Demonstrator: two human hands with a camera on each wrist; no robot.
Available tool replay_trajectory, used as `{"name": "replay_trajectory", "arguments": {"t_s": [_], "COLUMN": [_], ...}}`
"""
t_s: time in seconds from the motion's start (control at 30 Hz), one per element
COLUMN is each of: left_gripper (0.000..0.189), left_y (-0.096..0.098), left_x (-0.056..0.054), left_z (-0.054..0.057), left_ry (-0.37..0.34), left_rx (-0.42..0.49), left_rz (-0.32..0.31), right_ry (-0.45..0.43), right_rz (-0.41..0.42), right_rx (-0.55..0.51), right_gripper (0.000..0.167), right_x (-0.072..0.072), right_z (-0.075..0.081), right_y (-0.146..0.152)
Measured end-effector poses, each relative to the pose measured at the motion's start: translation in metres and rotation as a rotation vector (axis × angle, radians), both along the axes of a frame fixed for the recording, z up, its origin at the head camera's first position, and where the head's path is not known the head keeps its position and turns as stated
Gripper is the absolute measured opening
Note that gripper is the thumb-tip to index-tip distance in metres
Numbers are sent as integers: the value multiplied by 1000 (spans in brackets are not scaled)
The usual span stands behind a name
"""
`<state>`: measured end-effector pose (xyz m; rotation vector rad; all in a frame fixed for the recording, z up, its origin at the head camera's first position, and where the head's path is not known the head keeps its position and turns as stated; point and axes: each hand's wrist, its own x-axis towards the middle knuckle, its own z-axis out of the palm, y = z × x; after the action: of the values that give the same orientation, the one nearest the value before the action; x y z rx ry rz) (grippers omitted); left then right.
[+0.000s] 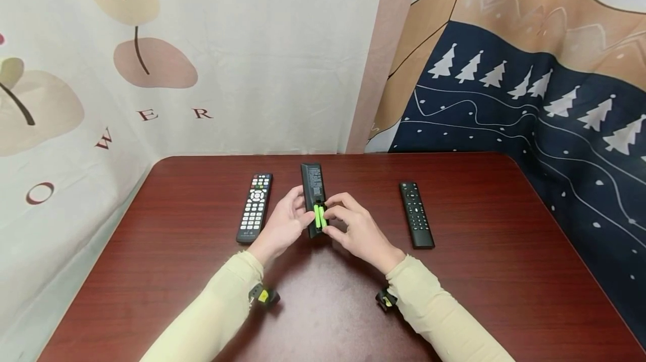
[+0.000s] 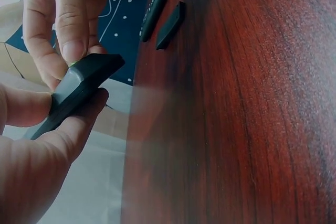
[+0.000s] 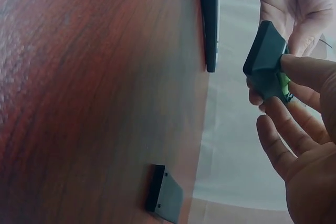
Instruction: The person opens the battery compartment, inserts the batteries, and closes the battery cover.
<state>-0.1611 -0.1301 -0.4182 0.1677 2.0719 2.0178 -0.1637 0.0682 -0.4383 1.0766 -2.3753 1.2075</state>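
A black remote control [image 1: 313, 180] is raised above the table with its back facing up and its battery compartment uncovered. Two green batteries [image 1: 320, 216] lie side by side in that compartment. My left hand [image 1: 285, 222] grips the remote along its left side, thumb on the near edge and fingers beneath. From the other side my right hand [image 1: 359, 230] pinches at the right-hand battery with curled thumb and fingers; the exact contact is partly hidden. A small black battery cover [image 2: 171, 25] lies on the table, visible in both wrist views.
To the left lies a black remote with white buttons [image 1: 254, 208]. A slimmer black remote [image 1: 416, 215] lies to the right. Both rest on the reddish-brown wooden table [image 1: 166, 250]. Printed curtains [image 1: 282, 70] hang behind the table's far edge.
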Motion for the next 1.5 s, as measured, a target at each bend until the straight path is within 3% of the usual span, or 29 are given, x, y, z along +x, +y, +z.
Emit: {"name": "replay_trajectory", "arguments": {"t_s": [0.33,0.97,1.27,1.5], "left_gripper": [57,56,57,57], "left_y": [2,4,5,7], "left_x": [1,2,2,3], "left_z": [1,2,7,7], "left_ry": [3,80,97,92], "left_rx": [4,-19,-67,-70], "left_rz": [-6,-24,-27,-37], "right_ry": [-65,-158,-249,-278], "right_rz": [-17,-6,-62,-60], "right_rx": [-38,-119,-103,-97], "right_gripper": [27,31,32,30], "right_x": [-1,-2,-2,-3], "right_z": [-2,2,4,5], "right_y": [2,-2,-3,-3]}}
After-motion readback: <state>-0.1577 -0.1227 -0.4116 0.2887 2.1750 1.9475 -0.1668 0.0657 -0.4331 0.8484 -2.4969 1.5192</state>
